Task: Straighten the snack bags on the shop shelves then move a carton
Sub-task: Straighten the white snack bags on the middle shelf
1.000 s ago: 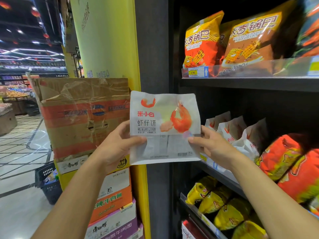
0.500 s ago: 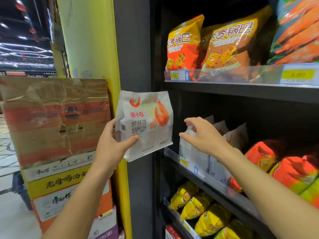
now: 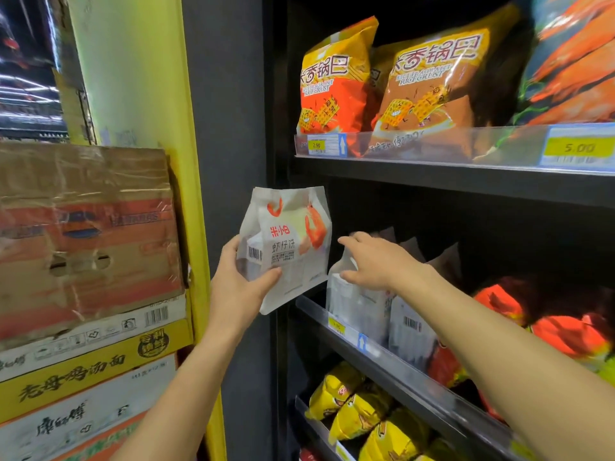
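Observation:
My left hand grips a white shrimp-cracker bag by its lower left corner and holds it upright in front of the middle shelf. My right hand rests on the top of the front white bag in a row of the same bags standing on that shelf, fingers spread over it. A worn brown carton tops a stack of cartons at the left.
Orange rice-crust bags stand on the top shelf behind a clear rail with price tags. Red bags lie right of the white row, yellow bags below. A yellow pillar and grey shelf post separate cartons from shelves.
My right hand let go of the white bag and moved onto the row of bags on the shelf. My left hand alone now carries the bag, closer to the shelf.

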`<state>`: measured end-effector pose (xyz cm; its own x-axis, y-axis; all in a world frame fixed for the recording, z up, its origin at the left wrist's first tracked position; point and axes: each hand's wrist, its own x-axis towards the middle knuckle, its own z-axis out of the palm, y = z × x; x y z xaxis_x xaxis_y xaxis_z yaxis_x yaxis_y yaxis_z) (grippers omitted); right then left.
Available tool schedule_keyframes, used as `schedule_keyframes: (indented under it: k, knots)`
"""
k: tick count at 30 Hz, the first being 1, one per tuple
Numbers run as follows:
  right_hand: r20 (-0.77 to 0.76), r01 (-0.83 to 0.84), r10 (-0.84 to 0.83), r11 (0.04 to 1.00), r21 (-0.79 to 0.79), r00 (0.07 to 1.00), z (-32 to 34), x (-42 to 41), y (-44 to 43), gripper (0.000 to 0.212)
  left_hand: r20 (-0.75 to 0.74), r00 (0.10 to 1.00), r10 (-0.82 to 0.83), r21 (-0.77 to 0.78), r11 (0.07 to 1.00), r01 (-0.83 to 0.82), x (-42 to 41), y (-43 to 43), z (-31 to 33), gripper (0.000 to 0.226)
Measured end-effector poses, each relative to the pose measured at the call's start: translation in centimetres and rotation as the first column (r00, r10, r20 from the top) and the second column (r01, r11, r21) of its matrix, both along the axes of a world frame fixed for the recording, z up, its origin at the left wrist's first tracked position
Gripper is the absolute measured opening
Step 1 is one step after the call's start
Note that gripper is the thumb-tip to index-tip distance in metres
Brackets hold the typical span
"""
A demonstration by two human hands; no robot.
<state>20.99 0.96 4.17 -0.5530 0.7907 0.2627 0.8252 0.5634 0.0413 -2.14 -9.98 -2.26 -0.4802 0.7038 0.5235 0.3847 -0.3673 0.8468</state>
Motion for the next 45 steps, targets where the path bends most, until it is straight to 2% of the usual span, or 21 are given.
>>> schedule_keyframes:
  k: [12,17,22,30,35,45]
  knots:
    - [0.017,0.079,-0.080,0.997,0.026,0.997,-1.0,0.8,0.7,0.055,-0.061,0.998,-0.009,0.007,1.000,0.009,-0.1,4.3,-0.6,0.077]
    - [-0.004,0.090,-0.089,0.995,0.048,0.996,-1.1,1.0,0.8,0.034,-0.045,0.999,-0.021,0.043,0.999,0.023,-0.1,4.7,-0.9,0.079]
    - [-0.022,0.090,-0.088,0.994,0.063,0.996,-1.0,1.2,0.3,0.033,-0.054,0.996,-0.074,0.061,0.995,0.077,1.4,5.6,-1.7,0.076]
    - [-0.024,0.087,-0.085,0.992,0.095,0.996,-1.1,1.6,-0.8,0.052,-0.118,0.992,-0.038,0.034,0.999,0.042,3.8,8.5,-3.6,0.074]
    - [-0.018,0.089,-0.087,0.989,0.116,0.996,-1.1,2.0,-1.6,0.038,-0.153,0.987,-0.039,-0.019,0.999,0.036,5.3,10.9,-4.6,0.074]
    - [-0.036,0.085,-0.081,0.989,0.118,0.996,-1.2,3.0,-2.2,0.041,-0.056,0.988,-0.145,-0.181,0.974,0.132,6.5,14.2,-6.3,0.071]
